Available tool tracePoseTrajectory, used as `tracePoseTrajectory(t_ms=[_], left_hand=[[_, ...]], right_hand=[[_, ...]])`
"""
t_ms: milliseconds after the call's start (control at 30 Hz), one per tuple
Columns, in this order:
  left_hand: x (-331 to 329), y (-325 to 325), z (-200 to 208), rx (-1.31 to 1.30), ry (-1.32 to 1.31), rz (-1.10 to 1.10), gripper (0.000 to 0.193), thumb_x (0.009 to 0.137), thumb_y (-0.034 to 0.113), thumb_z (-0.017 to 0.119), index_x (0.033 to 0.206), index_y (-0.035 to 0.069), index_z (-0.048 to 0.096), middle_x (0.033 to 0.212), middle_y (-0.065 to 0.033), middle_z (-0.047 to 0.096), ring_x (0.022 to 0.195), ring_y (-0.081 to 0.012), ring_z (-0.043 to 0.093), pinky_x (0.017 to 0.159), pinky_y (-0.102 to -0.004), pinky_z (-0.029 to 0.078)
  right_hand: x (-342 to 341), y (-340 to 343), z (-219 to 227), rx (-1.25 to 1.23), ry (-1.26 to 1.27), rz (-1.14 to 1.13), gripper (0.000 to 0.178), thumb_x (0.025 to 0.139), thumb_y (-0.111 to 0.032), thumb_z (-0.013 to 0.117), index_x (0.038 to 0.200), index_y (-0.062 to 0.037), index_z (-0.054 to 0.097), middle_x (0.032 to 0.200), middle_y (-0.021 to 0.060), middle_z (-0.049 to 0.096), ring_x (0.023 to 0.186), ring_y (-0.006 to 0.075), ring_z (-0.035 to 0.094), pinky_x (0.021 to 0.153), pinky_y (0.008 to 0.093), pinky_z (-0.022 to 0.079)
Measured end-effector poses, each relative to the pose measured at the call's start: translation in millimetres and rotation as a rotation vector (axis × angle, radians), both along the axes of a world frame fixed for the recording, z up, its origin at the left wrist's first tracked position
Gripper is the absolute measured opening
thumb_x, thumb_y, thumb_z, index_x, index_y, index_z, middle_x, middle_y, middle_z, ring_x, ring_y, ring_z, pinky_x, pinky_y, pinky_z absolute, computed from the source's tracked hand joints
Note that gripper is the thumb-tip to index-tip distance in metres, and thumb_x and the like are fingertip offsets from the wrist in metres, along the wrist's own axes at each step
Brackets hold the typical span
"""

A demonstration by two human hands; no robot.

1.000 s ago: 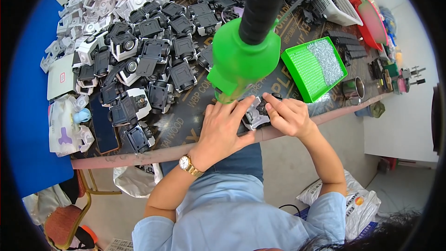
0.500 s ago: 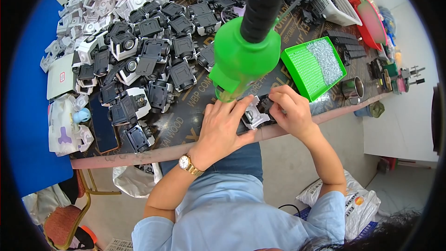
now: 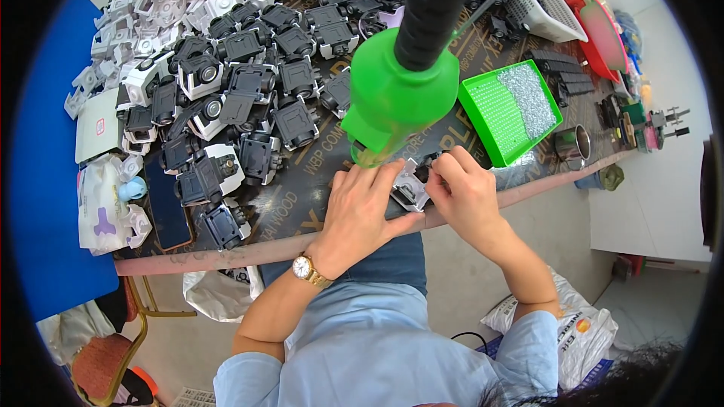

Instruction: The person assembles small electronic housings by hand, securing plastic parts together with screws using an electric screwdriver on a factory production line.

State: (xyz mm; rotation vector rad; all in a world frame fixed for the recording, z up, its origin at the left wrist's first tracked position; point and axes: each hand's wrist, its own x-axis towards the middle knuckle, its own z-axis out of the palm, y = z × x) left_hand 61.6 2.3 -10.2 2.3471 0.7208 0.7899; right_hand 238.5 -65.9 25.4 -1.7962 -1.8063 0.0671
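At the table's near edge lies a white plastic toy car shell point(image 3: 411, 187). My left hand point(image 3: 357, 209) holds it from the left, thumb along its near side and fingertips at its far side, partly behind a hanging green power screwdriver point(image 3: 406, 94). On the shell's right, my right hand point(image 3: 466, 187) is closed in a pinch. A small dark plastic part point(image 3: 430, 163) shows at those fingertips, its shape mostly hidden. The screwdriver's tip hangs just above the left fingers.
Half-assembled black-and-white toy cars point(image 3: 249, 79) crowd the left, with white shells point(image 3: 173, 7) piled behind. A green tray point(image 3: 492, 117) of small silvery screws stands to the right, near a metal cup point(image 3: 573, 143). A phone point(image 3: 170, 207) lies at left.
My right hand has moved slightly left, bringing its pinched fingertips against the shell. The shell has tilted a little, and the hanging screwdriver has swayed slightly right.
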Motion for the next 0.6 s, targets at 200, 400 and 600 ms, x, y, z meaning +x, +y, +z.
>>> tracePoseTrajectory(t_ms=[200,400,600], left_hand=[[1,-2,-1,-0.005,0.032,-0.005,0.069,0.069,0.036,0.083,0.123,0.002,0.057,0.111,-0.0122,0.061,0.100,-0.0288,0.057,0.081,-0.0398,0.041],[-1,-3,0,0.031,0.020,-0.001,0.068,0.070,0.035,0.082,0.125,0.003,0.057,0.106,-0.0116,0.058,0.098,-0.0294,0.056,0.081,-0.0401,0.041],[-1,-3,-1,0.054,0.014,0.002,0.068,0.069,0.034,0.082,0.127,0.006,0.057,0.103,-0.0115,0.056,0.097,-0.0306,0.056,0.081,-0.0403,0.042]], right_hand=[[1,-6,2,-0.118,-0.113,0.063,0.011,0.078,-0.006,0.069,0.080,-0.0052,0.058,0.082,0.0091,0.051,0.072,0.0289,0.061,0.058,0.0399,0.049],[27,1,28,-0.112,0.049,0.187,0.013,0.086,-0.007,0.066,0.098,-0.0015,0.068,0.106,0.0109,0.058,0.089,0.0271,0.062,0.072,0.0349,0.052],[35,4,18,-0.213,0.296,0.087,0.013,0.086,-0.005,0.067,0.099,-0.0022,0.066,0.101,0.0104,0.061,0.089,0.0278,0.060,0.076,0.0362,0.049]])
